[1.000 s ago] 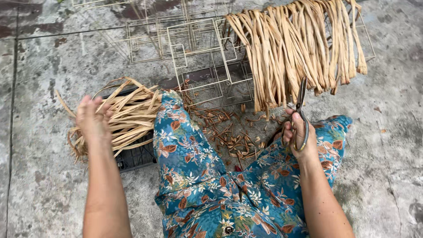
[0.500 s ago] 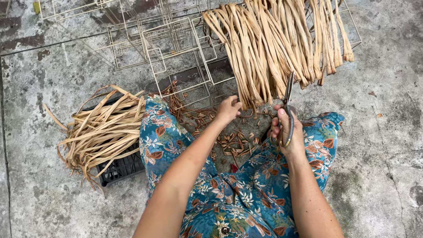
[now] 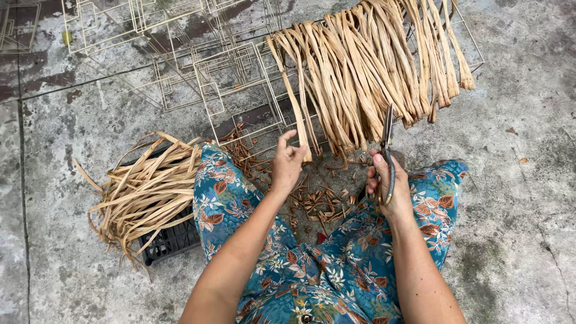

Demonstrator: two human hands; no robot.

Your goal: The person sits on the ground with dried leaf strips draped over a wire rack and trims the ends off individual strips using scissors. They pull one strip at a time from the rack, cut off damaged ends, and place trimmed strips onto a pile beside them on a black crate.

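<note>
Dried fibre strip (image 3: 293,102), lying at the near left edge of the fanned strip bundle (image 3: 372,66) on the wire frames (image 3: 198,78): I pinch its lower end in my left hand (image 3: 288,165), fingers pressed on it, presumably to single it out. My right hand (image 3: 387,189) grips scissors (image 3: 387,153), fingers closed through the handles, blades pointing up beside the bundle. Cut scraps (image 3: 318,201) litter the concrete floor (image 3: 516,240) between my knees; a second heap of strips (image 3: 144,192) rests on a black crate (image 3: 171,240) to the left.

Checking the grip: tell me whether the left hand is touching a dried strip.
Touching. The head view shows the left hand pinching the lower end of one dried strip between thumb and fingers.
</note>
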